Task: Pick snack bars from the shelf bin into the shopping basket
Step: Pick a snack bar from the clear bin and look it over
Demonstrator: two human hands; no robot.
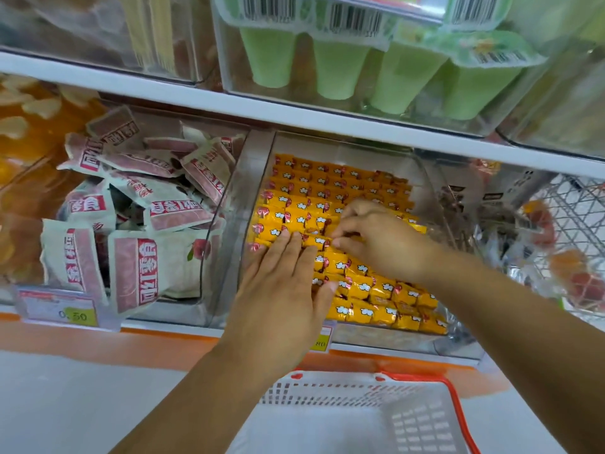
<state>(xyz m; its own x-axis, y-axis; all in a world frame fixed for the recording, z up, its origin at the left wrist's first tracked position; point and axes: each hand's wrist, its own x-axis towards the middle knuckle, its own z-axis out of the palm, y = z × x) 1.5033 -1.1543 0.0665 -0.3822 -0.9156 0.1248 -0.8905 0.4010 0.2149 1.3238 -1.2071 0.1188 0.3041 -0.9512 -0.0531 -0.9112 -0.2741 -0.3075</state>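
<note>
At the far left of the shelf, a clear bin is heaped with pink-and-white packets [137, 204], and a price tag [62, 311] is clipped to the shelf edge near them. On the shelf above, toward the right, stand packs of green cups [334, 70].

Next to the right is the shelf bin [248, 178], a clear tub whose yellow snack bars [327, 181] are packed in tidy rows from the far wall to the near lip. The left hand [281, 290] lies released on the near-left rows. Its fingers are straight and pressed flat on the wrappers, as if steadying them, and it holds nothing.

Just right of it, the right hand [376, 237] reaches in from the right with its fingers curled. Thumb and fingertips are pinching the end of one bar in the middle rows. That bar sits level with its neighbours and is not lifted out.

Near the person, below the shelf edge, the white shopping basket [330, 393] with an orange-red handle stands open directly under the bin. At the far right, a wire rack [576, 204] holds blurred red and orange goods.

By the look of it, the task is at or near its start. The rows in the bin look almost whole, and no bar can be seen in the part of the basket that shows. The pick in hand is only at the grasp. Freeing the bar, carrying it down to the basket and repeating for further bars all remain.
</note>
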